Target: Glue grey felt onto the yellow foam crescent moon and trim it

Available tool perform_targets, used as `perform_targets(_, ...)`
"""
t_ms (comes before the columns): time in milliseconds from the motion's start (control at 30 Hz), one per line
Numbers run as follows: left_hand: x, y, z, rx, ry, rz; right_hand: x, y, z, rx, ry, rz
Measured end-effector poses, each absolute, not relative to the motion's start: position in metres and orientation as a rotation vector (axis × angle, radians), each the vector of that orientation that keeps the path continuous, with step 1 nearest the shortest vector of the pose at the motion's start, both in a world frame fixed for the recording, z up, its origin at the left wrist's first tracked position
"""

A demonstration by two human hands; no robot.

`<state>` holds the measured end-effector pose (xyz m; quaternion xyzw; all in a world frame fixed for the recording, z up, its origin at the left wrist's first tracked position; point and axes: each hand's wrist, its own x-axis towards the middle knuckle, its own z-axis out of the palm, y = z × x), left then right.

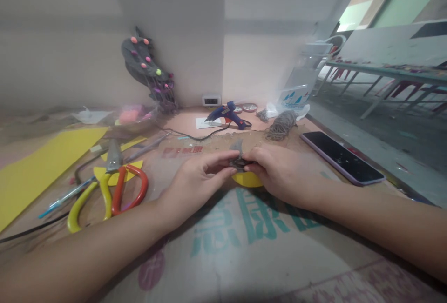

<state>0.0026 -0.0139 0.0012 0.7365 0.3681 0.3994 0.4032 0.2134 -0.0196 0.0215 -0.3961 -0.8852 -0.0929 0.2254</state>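
My left hand [199, 177] and my right hand [279, 168] meet above the middle of the cardboard-covered table. Between their fingertips is a small dark grey piece [238, 162], pinched from both sides. Its kind is hard to make out, since fingers cover most of it. A grey tip [237, 145] sticks up behind the fingers. Just below the right fingers shows a rounded yellow piece [248, 179], its upper part hidden; whether the fingers touch it I cannot tell.
Scissors [113, 177] with yellow and red handles lie left, near a yellow sheet [45, 163] and a pen [66, 196]. Behind my hands are a blue glue gun [228, 114] with its cord and grey yarn [282, 125]. A phone [342, 156] lies right. A decorated grey shape [145, 63] leans on the wall.
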Motion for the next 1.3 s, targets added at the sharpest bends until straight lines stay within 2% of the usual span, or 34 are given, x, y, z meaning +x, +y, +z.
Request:
perform_targets(267,0.003,0.0,0.003,1.661,0.836,1.042,0.226,-0.012,0.021,-1.057,-2.182,-0.138)
perform_targets(600,0.002,-0.005,0.004,1.779,0.875,0.979,0.224,-0.013,0.013,-1.073,-2.341,-0.15)
perform_targets(1300,0.0,-0.009,0.002,2.07,0.95,0.912,0.218,-0.004,0.011,-1.21,-2.221,0.437)
